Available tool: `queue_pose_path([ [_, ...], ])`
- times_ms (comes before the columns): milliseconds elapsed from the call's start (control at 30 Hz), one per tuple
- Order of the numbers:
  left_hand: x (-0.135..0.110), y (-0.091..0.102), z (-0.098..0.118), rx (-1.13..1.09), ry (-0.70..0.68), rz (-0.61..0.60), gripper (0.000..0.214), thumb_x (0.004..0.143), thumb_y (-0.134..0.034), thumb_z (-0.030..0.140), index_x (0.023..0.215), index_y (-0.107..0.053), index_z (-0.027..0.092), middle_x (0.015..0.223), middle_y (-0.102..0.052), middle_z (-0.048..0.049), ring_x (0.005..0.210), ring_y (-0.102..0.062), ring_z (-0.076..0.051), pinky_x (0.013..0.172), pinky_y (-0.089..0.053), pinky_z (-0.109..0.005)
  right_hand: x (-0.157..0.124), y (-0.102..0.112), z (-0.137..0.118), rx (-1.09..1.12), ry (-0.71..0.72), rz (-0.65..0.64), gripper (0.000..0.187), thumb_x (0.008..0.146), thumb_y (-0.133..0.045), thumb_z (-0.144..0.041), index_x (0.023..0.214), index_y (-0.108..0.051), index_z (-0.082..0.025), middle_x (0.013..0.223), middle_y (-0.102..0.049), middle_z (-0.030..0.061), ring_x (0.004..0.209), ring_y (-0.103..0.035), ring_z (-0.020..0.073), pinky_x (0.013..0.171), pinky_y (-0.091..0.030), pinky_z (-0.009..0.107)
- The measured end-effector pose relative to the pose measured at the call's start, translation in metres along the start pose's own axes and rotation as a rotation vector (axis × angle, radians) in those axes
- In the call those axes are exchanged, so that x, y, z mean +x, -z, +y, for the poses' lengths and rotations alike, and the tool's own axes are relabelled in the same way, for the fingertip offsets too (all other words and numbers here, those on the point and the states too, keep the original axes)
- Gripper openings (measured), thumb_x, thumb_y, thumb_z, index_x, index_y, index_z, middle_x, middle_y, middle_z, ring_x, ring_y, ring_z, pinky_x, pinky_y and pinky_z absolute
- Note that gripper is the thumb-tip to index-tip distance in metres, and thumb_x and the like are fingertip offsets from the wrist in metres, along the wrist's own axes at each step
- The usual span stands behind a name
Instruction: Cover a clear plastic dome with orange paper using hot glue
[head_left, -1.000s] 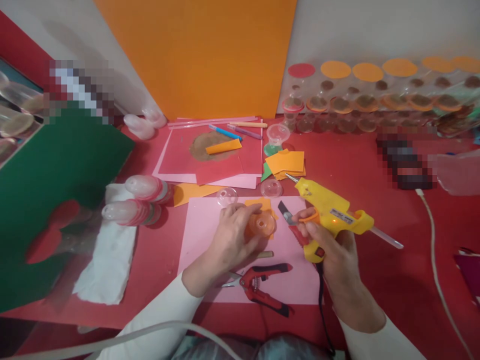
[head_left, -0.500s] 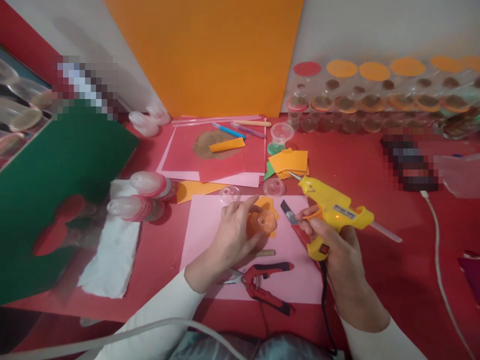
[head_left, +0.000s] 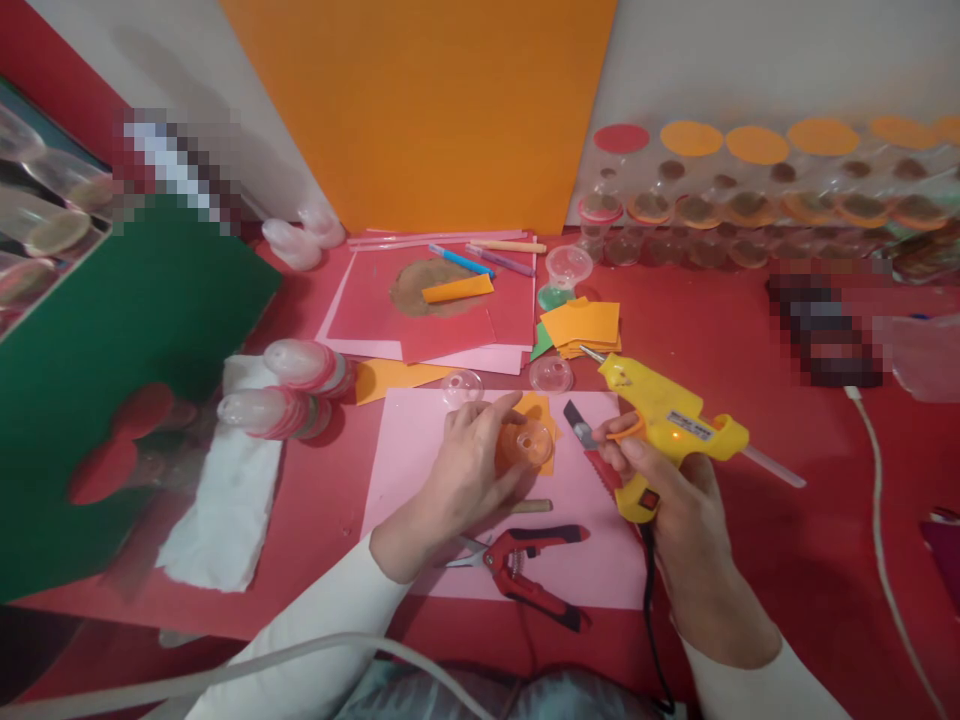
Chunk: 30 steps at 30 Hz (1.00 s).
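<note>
My right hand (head_left: 682, 500) is wrapped around the handle of a yellow hot glue gun (head_left: 652, 400), its metal nozzle pointing up and left and a clear glue stick jutting from the back. My left hand (head_left: 472, 460) curves its thumb and fingers around a clear plastic lid (head_left: 534, 442) with a hole in the middle. This lid rests over orange paper (head_left: 547, 408) on a pink sheet (head_left: 405, 450). A red-handled cutter (head_left: 579, 422) with a dark blade lies beside my right fingers, its handle partly hidden. Red-and-black snips (head_left: 517, 565) lie nearer to me.
Two more clear lids (head_left: 551, 375) lie beyond my hands, near stacked orange paper pieces (head_left: 581, 325). Clear bottle pieces with red rims (head_left: 300, 365) rest by a white cloth (head_left: 225, 510) at left. A white cable (head_left: 877, 520) crosses the right side; another arches in front.
The view has shifted very slightly. Both hands, the glue gun and the lid keep almost the same places.
</note>
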<state>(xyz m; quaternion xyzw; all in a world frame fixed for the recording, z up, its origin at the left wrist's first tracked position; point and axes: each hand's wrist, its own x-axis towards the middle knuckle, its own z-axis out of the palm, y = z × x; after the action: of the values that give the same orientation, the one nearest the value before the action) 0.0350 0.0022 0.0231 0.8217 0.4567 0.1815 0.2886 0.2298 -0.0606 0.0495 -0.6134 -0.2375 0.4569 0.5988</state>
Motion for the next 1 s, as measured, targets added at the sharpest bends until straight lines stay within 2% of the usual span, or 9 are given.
queue_pose_path([
  [200,0.0000,0.0004,0.0011,-0.004,0.007,-0.001,0.071,0.080,-0.071,0.020,0.147,-0.046,0.025,0.121,-0.076,-0.0093,0.112,-0.063,-0.034,0.101,-0.045,-0.052,0.0005,0.0006,0.0010,0.028,-0.032,-0.004,0.013,0.076,-0.079,-0.032,0.080,-0.071,-0.022,0.080,-0.070,0.0010,0.063,-0.053,0.0138,0.058,-0.041,0.028],
  [433,0.0006,0.0000,-0.0007,-0.011,-0.005,-0.009,0.067,0.080,-0.072,0.020,0.143,-0.050,0.025,0.121,-0.076,-0.0094,0.111,-0.063,-0.033,0.099,-0.047,-0.051,0.0017,0.0035,0.0032,-0.009,-0.015,-0.018,0.012,0.078,-0.078,-0.033,0.080,-0.072,-0.022,0.079,-0.069,0.0005,0.066,-0.054,0.0145,0.061,-0.043,0.029],
  [600,0.0007,-0.0005,-0.0022,-0.001,-0.021,-0.011,0.055,0.081,-0.072,0.020,0.134,-0.057,0.023,0.121,-0.075,-0.0103,0.109,-0.061,-0.032,0.097,-0.048,-0.050,0.0016,0.0026,0.0031,-0.006,-0.027,-0.039,0.013,0.079,-0.077,-0.033,0.081,-0.071,-0.022,0.076,-0.068,0.0000,0.063,-0.054,0.0144,0.059,-0.042,0.029],
  [733,0.0019,0.0006,-0.0017,0.039,-0.030,-0.018,0.043,0.083,-0.071,0.022,0.125,-0.065,0.021,0.116,-0.075,-0.0110,0.107,-0.062,-0.032,0.095,-0.049,-0.049,0.0004,0.0008,0.0029,0.001,-0.028,-0.017,0.013,0.079,-0.078,-0.033,0.080,-0.071,-0.022,0.074,-0.067,0.0005,0.068,-0.059,0.0167,0.062,-0.044,0.029],
  [867,0.0031,0.0011,-0.0012,0.077,-0.087,-0.040,0.028,0.087,-0.070,0.023,0.114,-0.070,0.022,0.116,-0.078,-0.0102,0.104,-0.064,-0.031,0.095,-0.048,-0.047,0.0002,0.0003,0.0039,0.007,-0.056,-0.015,0.013,0.078,-0.078,-0.033,0.080,-0.073,-0.021,0.073,-0.067,0.0007,0.064,-0.055,0.0155,0.057,-0.041,0.029],
  [1000,0.0016,-0.0012,-0.0030,0.138,-0.127,0.001,0.024,0.091,-0.072,0.029,0.114,-0.072,0.023,0.121,-0.079,-0.0099,0.106,-0.063,-0.030,0.094,-0.048,-0.046,0.0011,0.0004,0.0053,0.001,-0.062,-0.016,0.014,0.078,-0.079,-0.033,0.081,-0.073,-0.021,0.073,-0.067,0.0006,0.064,-0.055,0.0156,0.057,-0.041,0.029],
])
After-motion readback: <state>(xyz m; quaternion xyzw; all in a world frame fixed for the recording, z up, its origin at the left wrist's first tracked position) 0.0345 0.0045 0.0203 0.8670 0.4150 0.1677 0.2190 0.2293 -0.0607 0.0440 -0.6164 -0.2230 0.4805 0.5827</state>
